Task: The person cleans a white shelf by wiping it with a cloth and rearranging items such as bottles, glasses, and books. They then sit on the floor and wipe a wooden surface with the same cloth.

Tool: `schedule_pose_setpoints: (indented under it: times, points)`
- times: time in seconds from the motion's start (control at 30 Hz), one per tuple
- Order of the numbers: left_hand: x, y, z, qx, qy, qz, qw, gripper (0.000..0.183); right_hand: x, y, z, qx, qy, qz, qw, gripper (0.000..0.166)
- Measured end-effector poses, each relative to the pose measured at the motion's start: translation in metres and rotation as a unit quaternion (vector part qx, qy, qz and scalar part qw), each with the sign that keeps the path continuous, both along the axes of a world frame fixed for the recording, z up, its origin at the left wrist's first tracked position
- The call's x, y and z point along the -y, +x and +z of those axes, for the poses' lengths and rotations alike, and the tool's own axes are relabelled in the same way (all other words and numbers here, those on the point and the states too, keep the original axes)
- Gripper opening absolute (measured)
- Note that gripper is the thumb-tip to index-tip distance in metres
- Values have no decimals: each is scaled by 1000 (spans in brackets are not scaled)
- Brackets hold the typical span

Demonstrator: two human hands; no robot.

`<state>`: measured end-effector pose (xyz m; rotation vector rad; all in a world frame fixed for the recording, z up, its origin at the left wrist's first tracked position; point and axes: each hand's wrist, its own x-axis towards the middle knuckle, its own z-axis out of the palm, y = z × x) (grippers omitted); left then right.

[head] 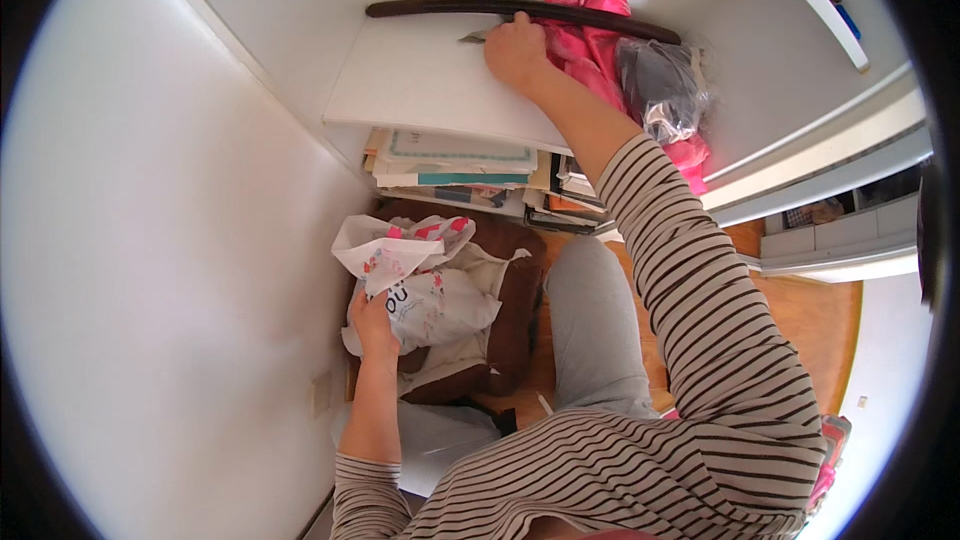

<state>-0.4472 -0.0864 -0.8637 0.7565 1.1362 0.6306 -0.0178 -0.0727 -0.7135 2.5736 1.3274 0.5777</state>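
My left hand [373, 326] grips a white plastic bag [450, 307] printed with red marks and dark lettering. The bag's mouth gapes toward the shelf side, and its body rests over a brown plush-looking padded item [517, 315] with a pale lining. Up on the white shelf [420, 82], my right hand [516, 51] has its fingers curled beside a long, dark, slightly curved bar [450, 6]. A small greyish piece [472, 37] shows at those fingers; whether they hold it is unclear. Glossy pink fabric [585, 52] lies just right of the hand, partly under the bar.
A dark item in clear plastic wrap [664, 86] sits on the pink fabric. Stacked papers and folders [457, 157] fill the compartment below the shelf. A white wall [187, 240] rises close on the left. My knee [596, 315] is beside the padded item, above a wooden floor [802, 330].
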Motion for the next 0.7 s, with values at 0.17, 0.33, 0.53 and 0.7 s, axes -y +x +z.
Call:
schedule_pose_setpoints:
  times: [0.17,0.33,0.53,0.7]
  points:
    - [-2,10,-6,31,-11,-14,999,20,17,-13,6,-9,-34,-34,999,25]
    - [-13,2,-19,7,0,-15,1000,22,71,-116,-29,-34,169,97,980,29]
    - [-16,-11,-38,-24,45,-10,999,23,134,-139,-20,-18,193,114,974,31]
    - [2,8,-19,-105,196,-37,974,22,10,-103,-20,-75,164,96,979,28]
